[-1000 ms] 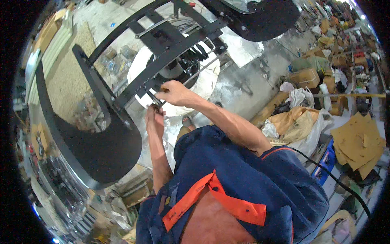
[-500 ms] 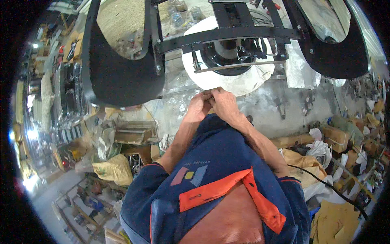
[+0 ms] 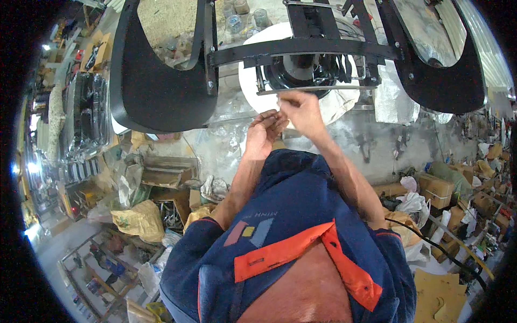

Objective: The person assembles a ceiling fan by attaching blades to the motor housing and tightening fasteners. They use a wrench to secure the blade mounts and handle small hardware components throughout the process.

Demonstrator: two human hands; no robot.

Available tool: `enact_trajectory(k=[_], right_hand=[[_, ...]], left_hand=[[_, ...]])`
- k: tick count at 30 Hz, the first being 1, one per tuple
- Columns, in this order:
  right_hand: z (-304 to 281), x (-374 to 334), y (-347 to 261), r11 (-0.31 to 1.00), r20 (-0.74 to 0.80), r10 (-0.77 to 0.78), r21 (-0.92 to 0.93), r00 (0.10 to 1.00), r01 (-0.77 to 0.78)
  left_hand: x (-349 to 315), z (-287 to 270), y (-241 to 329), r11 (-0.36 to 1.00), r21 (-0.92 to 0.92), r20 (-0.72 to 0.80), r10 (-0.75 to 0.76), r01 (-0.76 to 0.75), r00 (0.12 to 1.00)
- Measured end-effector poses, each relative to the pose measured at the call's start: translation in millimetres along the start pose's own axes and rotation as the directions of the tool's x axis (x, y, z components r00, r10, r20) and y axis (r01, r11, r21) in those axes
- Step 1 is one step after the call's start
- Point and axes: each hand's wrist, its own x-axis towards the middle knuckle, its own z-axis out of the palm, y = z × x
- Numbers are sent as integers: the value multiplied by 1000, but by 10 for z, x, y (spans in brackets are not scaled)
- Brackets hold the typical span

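- Centrally, blk frame (image 3: 344, 49): qty 1, metal, spans upper view ahead of person, btwn two curved panels, beyond both hands
- Thin metal rod (image 3: 334, 88): qty 1, runs crosswise along near side of frame, just above R hand in view
- L hand (image 3: 262, 130): bare, palm turned partly up, fingers loosely curled, fingertips just beside R hand's; can't tell if it holds a small item
- R hand (image 3: 302, 112): bare, motion-blurred, fingers drawn in narrow, thumb side toward L hand; can't tell if anything's pinched, nor if it touches rod
- L panel (image 3: 161, 105): blk, U-shaped, bolted to frame's L end
- R panel (image 3: 444, 90): same type, bolted at frame's R end
- Round blk part (image 3: 277, 74): qty 1, under frame, partly hidden by rod & crossbar
- White round sheet (image 3: 344, 100): qty 1, beneath round blk part, on grey floor (image 3: 344, 156)
- Glass jars (image 3: 261, 18): several, on floor past frame, L of centre
- Silvery sheet (image 3: 396, 99): qty 1, on floor near R panel
- Navy shirt (image 3: 301, 188): w/ orange trim, worn by person
- Yellow sack (image 3: 139, 220): lower L, amid clutter
- Cardboard box (image 3: 435, 190): R side, amid clutter
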Motion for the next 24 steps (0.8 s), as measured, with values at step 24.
enact_trajectory(k=[24], right_hand=[[47,593,-122,993,178,37,102,983,-56]], left_hand=[[206,-441,441,962,237,63,-151,132,987]])
